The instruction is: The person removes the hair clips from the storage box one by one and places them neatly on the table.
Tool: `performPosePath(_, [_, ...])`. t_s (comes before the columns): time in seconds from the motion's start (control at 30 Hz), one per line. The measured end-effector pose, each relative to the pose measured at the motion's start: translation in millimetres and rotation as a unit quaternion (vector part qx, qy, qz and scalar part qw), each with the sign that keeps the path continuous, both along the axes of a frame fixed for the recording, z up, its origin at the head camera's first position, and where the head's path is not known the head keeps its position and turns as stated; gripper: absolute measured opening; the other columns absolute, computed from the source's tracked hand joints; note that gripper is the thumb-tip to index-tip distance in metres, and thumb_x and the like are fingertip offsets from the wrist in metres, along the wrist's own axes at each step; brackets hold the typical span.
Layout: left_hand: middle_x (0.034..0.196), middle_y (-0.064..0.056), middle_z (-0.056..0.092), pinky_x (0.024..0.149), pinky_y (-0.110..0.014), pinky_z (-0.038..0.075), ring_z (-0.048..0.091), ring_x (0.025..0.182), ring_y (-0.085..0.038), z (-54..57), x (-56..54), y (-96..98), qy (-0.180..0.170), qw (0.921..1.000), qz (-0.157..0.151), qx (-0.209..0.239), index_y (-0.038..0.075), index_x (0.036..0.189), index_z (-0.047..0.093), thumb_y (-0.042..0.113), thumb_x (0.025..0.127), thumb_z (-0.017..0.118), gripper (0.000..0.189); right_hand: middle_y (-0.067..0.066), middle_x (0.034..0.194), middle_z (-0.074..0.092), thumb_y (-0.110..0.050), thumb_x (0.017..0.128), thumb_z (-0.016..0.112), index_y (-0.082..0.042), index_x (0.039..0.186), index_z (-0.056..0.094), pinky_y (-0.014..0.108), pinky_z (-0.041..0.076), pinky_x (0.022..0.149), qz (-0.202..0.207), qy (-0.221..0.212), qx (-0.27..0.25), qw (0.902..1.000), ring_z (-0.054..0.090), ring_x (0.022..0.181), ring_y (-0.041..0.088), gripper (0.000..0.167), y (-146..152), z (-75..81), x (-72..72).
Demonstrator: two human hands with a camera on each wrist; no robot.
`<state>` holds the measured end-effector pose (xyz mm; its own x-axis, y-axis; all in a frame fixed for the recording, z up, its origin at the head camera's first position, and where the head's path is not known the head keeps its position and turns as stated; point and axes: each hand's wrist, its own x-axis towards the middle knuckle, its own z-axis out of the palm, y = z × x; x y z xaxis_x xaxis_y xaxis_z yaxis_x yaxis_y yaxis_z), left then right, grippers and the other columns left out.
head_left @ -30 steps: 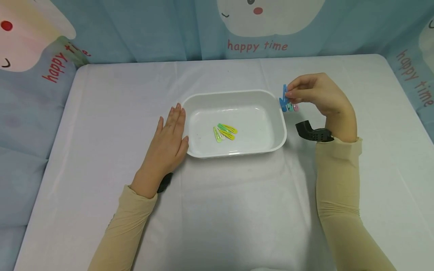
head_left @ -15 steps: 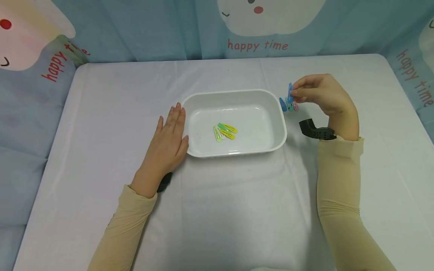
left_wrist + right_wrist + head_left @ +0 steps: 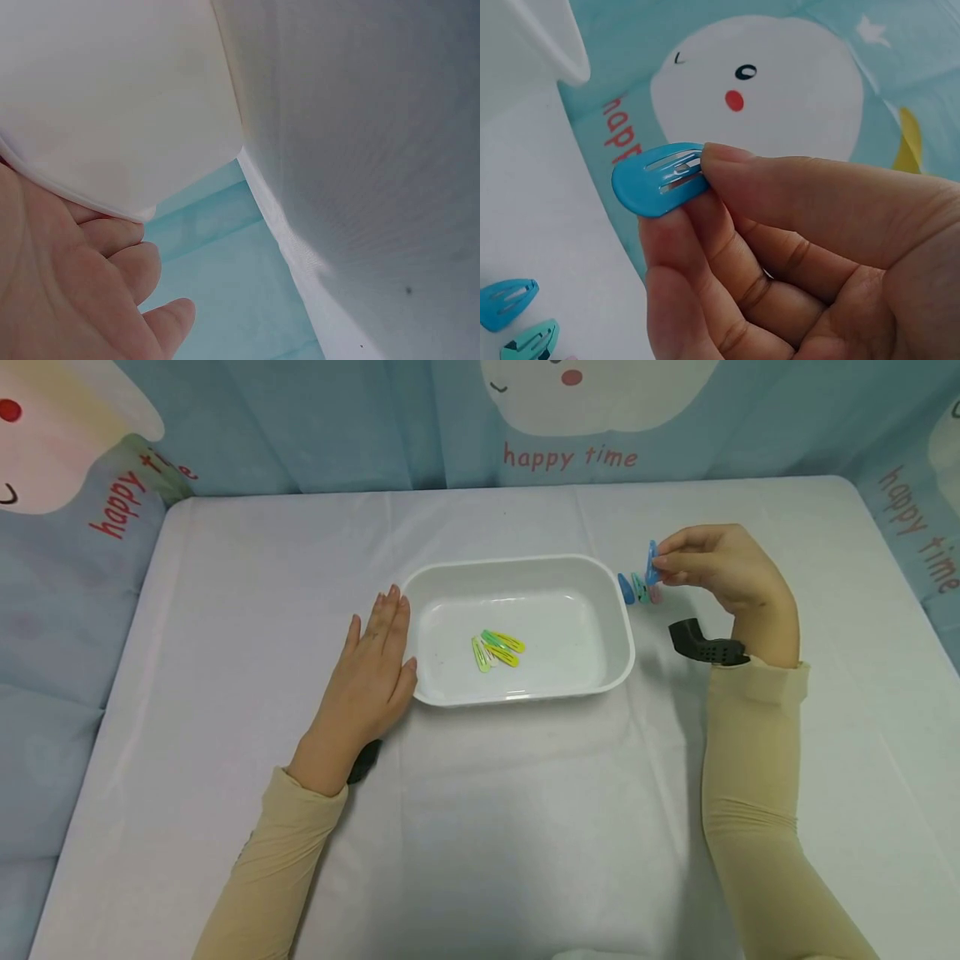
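Observation:
My right hand (image 3: 723, 568) pinches a blue snap hair clip (image 3: 660, 178) between thumb and fingers, held up beyond the right end of a white basin (image 3: 450, 689). Below it on the table lie another blue hair clip (image 3: 626, 588), a mint-green one (image 3: 640, 587) and a pink one (image 3: 656, 595), in a row by the basin's right side. With fingers straight, my left hand (image 3: 367, 672) rests along the basin's left rim; the left wrist view has its fingers (image 3: 135, 270) against the outer wall. Inside the basin sits a small cluster of yellow and green hair clips (image 3: 498, 650).
A white cloth (image 3: 510, 827) covers the table, and blue printed curtains (image 3: 337, 427) hang along its back and sides. Black wrist mounts (image 3: 708, 647) are strapped to both wrists. Part of a white object (image 3: 592, 955) shows at the bottom edge.
My right hand has drawn the blue clip up and to the right, away from the basin's rim and the other blue clip. The left hand has stayed in place.

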<state>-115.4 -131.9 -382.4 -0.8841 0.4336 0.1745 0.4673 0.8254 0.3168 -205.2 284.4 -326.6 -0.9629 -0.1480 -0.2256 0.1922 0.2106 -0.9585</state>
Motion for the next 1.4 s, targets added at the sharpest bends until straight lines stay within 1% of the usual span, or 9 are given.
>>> performPosePath(0.27, [0.156, -0.016, 0.006, 0.112, -0.051, 0.007, 0.003, 0.144, -0.024, -0.4, 0.0, -0.1, 0.004, 1.0, 0.0, 0.002, -0.005, 0.149, 0.012, 0.023, 0.097, 0.032, 0.061, 0.003, 0.078, 0.07, 0.0, 0.084, 0.068, -0.004, 0.084, 0.071, 0.02, 0.052, 0.068, -0.012, -0.015, -0.031, 0.9993, 0.065, 0.068, 0.013, 0.005, 4, -4.9, -1.7])
performPosePath(0.5, [0.156, -0.016, 0.008, 0.112, -0.051, 0.008, 0.005, 0.143, -0.024, -1.0, -0.2, 0.4, 0.013, 0.9999, -0.004, 0.006, -0.006, 0.148, 0.014, 0.022, 0.097, 0.033, 0.061, 0.002, 0.079, 0.069, -0.001, 0.084, 0.067, -0.005, 0.085, 0.071, 0.02, 0.052, 0.068, -0.014, -0.024, -0.033, 0.9991, 0.064, 0.069, 0.013, 0.005, 9, -8.3, -2.1])
performPosePath(0.77, [0.156, -0.016, 0.006, 0.112, -0.052, 0.007, 0.004, 0.143, -0.025, 0.3, -0.1, 0.4, 0.004, 1.0, -0.001, 0.005, -0.005, 0.149, 0.012, 0.022, 0.098, 0.033, 0.061, 0.003, 0.077, 0.068, 0.001, 0.085, 0.065, -0.005, 0.082, 0.072, 0.02, 0.052, 0.065, -0.022, -0.016, -0.039, 0.9989, 0.063, 0.066, 0.013, 0.009, 13, -16.0, -4.3])
performPosePath(0.9, [0.156, -0.016, 0.006, 0.112, -0.051, 0.007, 0.004, 0.143, -0.024, 0.0, -0.2, 0.6, 0.003, 1.0, 0.0, 0.005, -0.005, 0.149, 0.012, 0.022, 0.098, 0.033, 0.061, 0.003, 0.076, 0.067, 0.001, 0.085, 0.065, -0.004, 0.081, 0.072, 0.02, 0.052, 0.065, -0.03, -0.027, -0.04, 0.9984, 0.063, 0.066, 0.013, 0.009, 18, -19.4, -5.7])
performPosePath(1.1, [0.156, -0.015, 0.006, 0.112, -0.051, 0.007, 0.003, 0.144, -0.024, -0.5, -0.4, 0.8, 0.004, 1.0, 0.0, 0.005, -0.004, 0.149, 0.012, 0.022, 0.098, 0.033, 0.061, 0.002, 0.078, 0.066, -0.001, 0.084, 0.068, -0.004, 0.082, 0.072, 0.02, 0.052, 0.065, -0.043, -0.05, -0.033, 0.9973, 0.063, 0.068, 0.013, 0.006, 23, -19.5, -4.8])
performPosePath(1.4, [0.156, -0.016, 0.007, 0.112, -0.052, 0.007, 0.004, 0.143, -0.025, -0.1, -0.4, 0.5, 0.004, 1.0, -0.001, 0.007, -0.005, 0.149, 0.012, 0.021, 0.097, 0.033, 0.061, 0.002, 0.075, 0.067, 0.0, 0.085, 0.067, -0.005, 0.079, 0.072, 0.02, 0.052, 0.062, -0.056, -0.062, -0.035, 0.9959, 0.063, 0.066, 0.012, 0.009, 29, -26.6, -6.2])
